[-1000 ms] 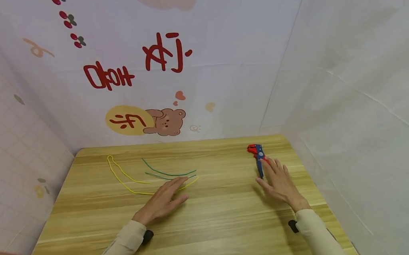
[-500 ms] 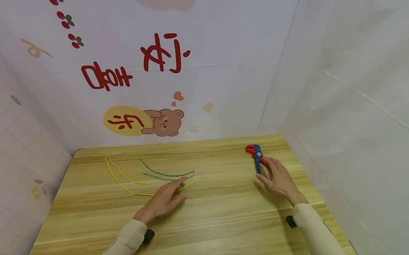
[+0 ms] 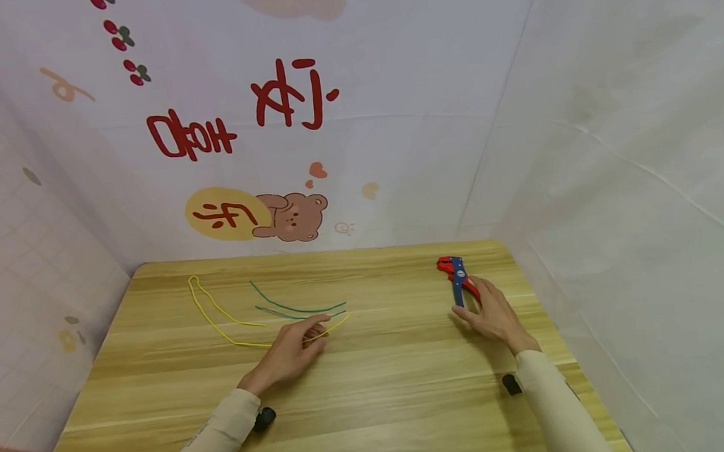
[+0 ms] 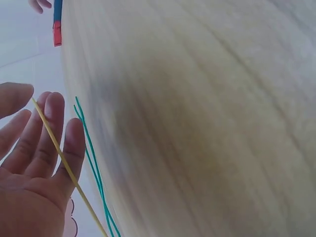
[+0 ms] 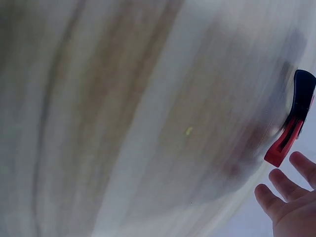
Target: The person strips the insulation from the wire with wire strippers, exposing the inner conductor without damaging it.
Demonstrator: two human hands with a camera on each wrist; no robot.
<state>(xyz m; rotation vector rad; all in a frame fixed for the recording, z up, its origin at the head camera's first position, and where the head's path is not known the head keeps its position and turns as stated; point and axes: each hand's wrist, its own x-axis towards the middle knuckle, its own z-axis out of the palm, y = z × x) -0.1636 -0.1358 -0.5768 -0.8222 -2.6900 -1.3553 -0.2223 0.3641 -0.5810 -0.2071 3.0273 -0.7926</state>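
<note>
A yellow wire (image 3: 250,345) lies in a long loop on the left of the table, and my left hand (image 3: 289,352) is over its nearer length, fingers bent. In the left wrist view the yellow wire (image 4: 69,170) crosses in front of the fingers and reaches the thumb tip; no firm pinch shows. Two green wires (image 3: 305,311) lie just beyond that hand. At the right is a red and blue wire stripper (image 3: 460,273). My right hand (image 3: 497,318) is at its handles, thumb by the blue one and fingers by the red one; contact is unclear.
The wood-grain table (image 3: 388,394) meets a printed cloth wall (image 3: 397,181) at the back. Another cloth wall (image 3: 656,231) rises on the right. A tiny yellow bit (image 5: 188,131) is on the table in the right wrist view.
My left fingers have bent inward over the yellow wire. The right hand has come closer round the wire stripper's handles, its fingers less spread. Wires and stripper look unmoved.
</note>
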